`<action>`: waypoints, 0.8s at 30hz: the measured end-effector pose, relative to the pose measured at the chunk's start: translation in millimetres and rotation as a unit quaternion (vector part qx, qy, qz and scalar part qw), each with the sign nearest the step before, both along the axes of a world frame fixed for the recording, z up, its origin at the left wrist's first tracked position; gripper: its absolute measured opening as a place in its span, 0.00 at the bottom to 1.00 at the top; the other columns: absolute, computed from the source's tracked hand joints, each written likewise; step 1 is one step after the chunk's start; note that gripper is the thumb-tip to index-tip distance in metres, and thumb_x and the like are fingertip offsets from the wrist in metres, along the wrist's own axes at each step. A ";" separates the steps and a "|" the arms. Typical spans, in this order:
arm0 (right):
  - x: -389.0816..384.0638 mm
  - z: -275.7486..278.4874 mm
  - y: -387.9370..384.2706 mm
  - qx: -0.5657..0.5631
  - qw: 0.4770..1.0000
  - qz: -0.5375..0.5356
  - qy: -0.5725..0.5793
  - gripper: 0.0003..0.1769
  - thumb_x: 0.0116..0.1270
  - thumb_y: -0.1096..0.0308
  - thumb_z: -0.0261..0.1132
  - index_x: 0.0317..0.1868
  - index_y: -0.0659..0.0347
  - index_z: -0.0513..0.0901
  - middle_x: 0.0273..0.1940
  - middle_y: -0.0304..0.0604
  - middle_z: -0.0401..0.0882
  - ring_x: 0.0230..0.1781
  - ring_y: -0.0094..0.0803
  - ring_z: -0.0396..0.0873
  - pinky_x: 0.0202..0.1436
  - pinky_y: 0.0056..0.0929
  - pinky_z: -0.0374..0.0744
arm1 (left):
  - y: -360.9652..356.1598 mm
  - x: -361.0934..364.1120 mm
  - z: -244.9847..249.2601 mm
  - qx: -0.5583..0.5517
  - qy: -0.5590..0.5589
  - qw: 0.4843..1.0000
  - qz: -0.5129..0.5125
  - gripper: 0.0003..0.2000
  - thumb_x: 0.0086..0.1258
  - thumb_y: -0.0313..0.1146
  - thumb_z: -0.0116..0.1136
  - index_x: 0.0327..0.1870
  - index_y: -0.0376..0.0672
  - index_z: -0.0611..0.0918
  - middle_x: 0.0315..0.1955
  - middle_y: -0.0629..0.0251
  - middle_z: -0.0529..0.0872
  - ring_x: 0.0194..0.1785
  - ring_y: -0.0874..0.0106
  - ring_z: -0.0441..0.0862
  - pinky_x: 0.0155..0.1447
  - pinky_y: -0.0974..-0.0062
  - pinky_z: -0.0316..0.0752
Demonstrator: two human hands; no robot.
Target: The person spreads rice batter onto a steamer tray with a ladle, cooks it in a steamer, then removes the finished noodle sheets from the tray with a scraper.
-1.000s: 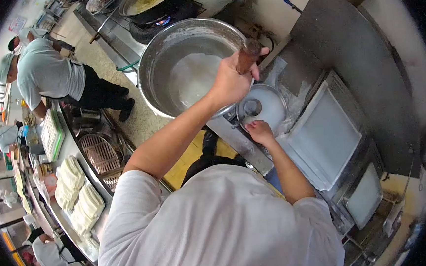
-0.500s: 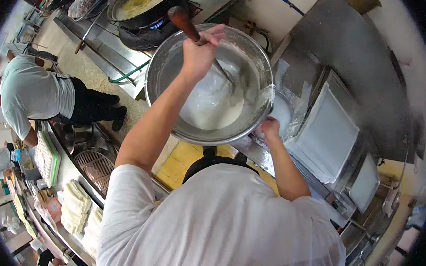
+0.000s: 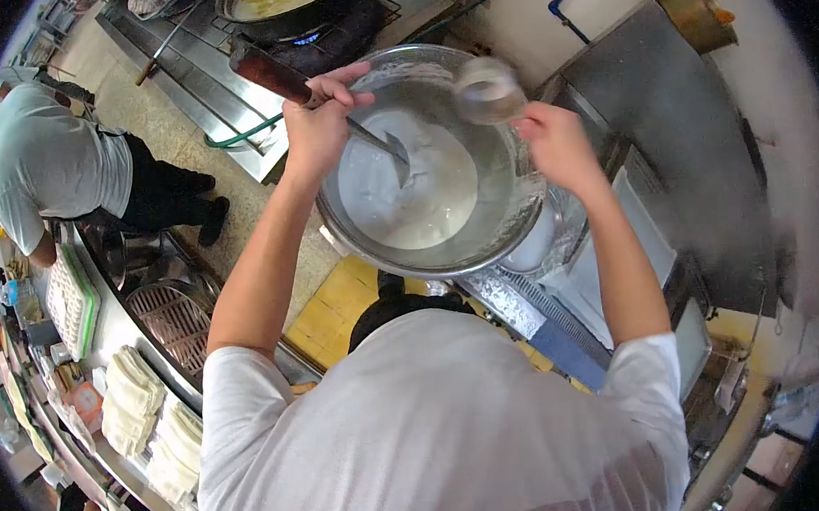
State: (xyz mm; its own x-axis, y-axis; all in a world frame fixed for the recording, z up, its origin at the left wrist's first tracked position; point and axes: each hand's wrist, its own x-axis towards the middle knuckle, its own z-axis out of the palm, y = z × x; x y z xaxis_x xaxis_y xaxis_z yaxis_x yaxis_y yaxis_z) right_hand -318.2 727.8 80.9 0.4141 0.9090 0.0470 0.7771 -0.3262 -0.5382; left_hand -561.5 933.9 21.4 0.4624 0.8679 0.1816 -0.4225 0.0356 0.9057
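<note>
My left hand (image 3: 320, 129) is closed round the lower part of a wooden handle (image 3: 269, 75). Its metal shaft (image 3: 378, 142) slants down into white liquid (image 3: 424, 193) inside a large metal bowl (image 3: 499, 240). At the bowl's right side, my right hand (image 3: 555, 141) grips a small round cup (image 3: 489, 90), blurred by motion, above the upper right rim. What the cup holds cannot be made out. A smaller bowl of white stuff (image 3: 534, 242) sits partly hidden below the large bowl's right edge.
A wok (image 3: 283, 13) stands over a lit burner at the top. White trays (image 3: 631, 230) lie right, below a brass-coloured pot (image 3: 696, 8). At left, a person (image 3: 51, 157) bends over a counter bearing an egg-tray-like stack (image 3: 71, 303) and folded cloths (image 3: 135, 398).
My right hand has risen from the smaller bowl to the large bowl's upper right, with the cup now visible. My left hand and the handle have shifted left, the handle leaning more.
</note>
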 end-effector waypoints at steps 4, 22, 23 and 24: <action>-22.6 -71.8 72.0 -0.174 0.961 0.090 -0.193 0.10 0.63 0.72 0.62 0.41 0.62 0.89 0.41 0.57 0.87 0.46 0.54 0.87 0.50 0.47 0.84 | -18.9 -25.8 0.7 0.051 0.043 0.998 0.005 0.14 0.58 0.05 0.40 0.27 0.37 0.73 0.54 0.43 0.86 0.42 0.63 0.89 0.48 0.69 0.83; -65.9 -181.4 100.8 -0.311 0.907 0.175 -0.225 0.16 0.71 0.68 0.54 0.50 0.59 0.87 0.54 0.54 0.86 0.54 0.49 0.86 0.57 0.48 0.83 | -75.5 -75.5 15.2 0.170 0.014 0.985 0.009 0.12 0.61 0.05 0.44 0.28 0.35 0.73 0.47 0.47 0.87 0.43 0.62 0.90 0.49 0.70 0.86; -63.3 -193.0 98.9 -0.335 0.910 0.151 -0.193 0.17 0.71 0.68 0.54 0.52 0.60 0.87 0.55 0.54 0.85 0.54 0.49 0.86 0.58 0.47 0.83 | -75.5 -75.1 15.7 0.171 0.013 0.985 0.013 0.12 0.61 0.05 0.44 0.28 0.35 0.73 0.46 0.47 0.87 0.43 0.61 0.90 0.49 0.70 0.86; -52.1 -216.1 98.8 -0.334 0.910 0.149 -0.193 0.17 0.71 0.68 0.54 0.52 0.60 0.87 0.55 0.54 0.85 0.54 0.49 0.86 0.58 0.47 0.83 | -74.6 -74.8 15.5 0.173 0.012 0.985 0.011 0.12 0.61 0.05 0.44 0.28 0.35 0.73 0.46 0.47 0.87 0.43 0.61 0.90 0.49 0.70 0.86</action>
